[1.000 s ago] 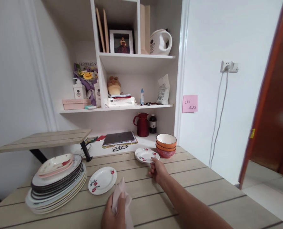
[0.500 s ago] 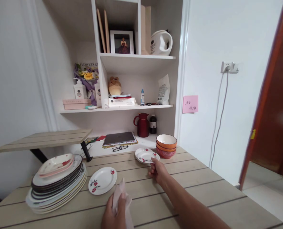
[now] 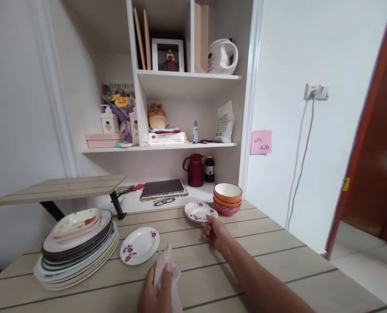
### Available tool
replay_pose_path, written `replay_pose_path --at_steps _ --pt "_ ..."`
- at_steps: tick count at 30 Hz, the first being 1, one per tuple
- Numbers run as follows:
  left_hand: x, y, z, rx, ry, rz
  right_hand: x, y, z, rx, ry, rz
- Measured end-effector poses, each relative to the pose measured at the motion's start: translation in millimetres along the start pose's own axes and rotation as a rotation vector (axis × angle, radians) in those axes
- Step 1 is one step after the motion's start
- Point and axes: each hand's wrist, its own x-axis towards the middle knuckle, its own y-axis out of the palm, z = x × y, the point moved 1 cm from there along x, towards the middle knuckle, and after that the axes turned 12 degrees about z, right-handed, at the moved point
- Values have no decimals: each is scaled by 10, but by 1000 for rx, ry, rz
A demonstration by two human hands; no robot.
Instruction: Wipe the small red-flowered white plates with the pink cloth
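My right hand (image 3: 217,232) pinches the near right rim of a small white saucer with red flowers (image 3: 202,212). Part of another saucer (image 3: 190,206) shows beneath and to the left of it. Just behind, to the right, stands a stack of orange and red bowls (image 3: 228,199). My left hand (image 3: 156,289), low in the picture, is closed on a pale pink cloth (image 3: 163,265). Beyond that hand, slightly left, a larger white flowered plate (image 3: 140,246) lies by itself on the slatted table (image 3: 265,265).
At the left a tall stack of plates (image 3: 79,256) carries pink-rimmed dishes, beside a raised wooden shelf (image 3: 63,190) on black legs. Behind the table are a laptop (image 3: 164,188), glasses (image 3: 164,202), a dark red jug (image 3: 195,171) and a dark bottle (image 3: 209,169).
The view has shifted very slightly. Both hands keep their places, the right still at the saucer's rim and the left still on the cloth.
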Motion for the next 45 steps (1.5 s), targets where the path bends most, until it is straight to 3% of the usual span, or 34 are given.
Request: replay_pose_path --at_steps 7,23,37,41,45 --pt "-43 1 -61 -38 12 15 -58 -39 28 26 113 34" --pt "-24 10 -5 -61 -13 -11 -78 -86 21 -7 160 114" --pt "-21 -3 21 -123 5 -9 -113 -74 -7 -111 86 152" --pt "-34 -58 -44 -159 -55 78 -126 -92 -19 -159 48 152" --pt "-57 -70 -88 -196 -28 106 -156 -85 -33 -253 10 138"
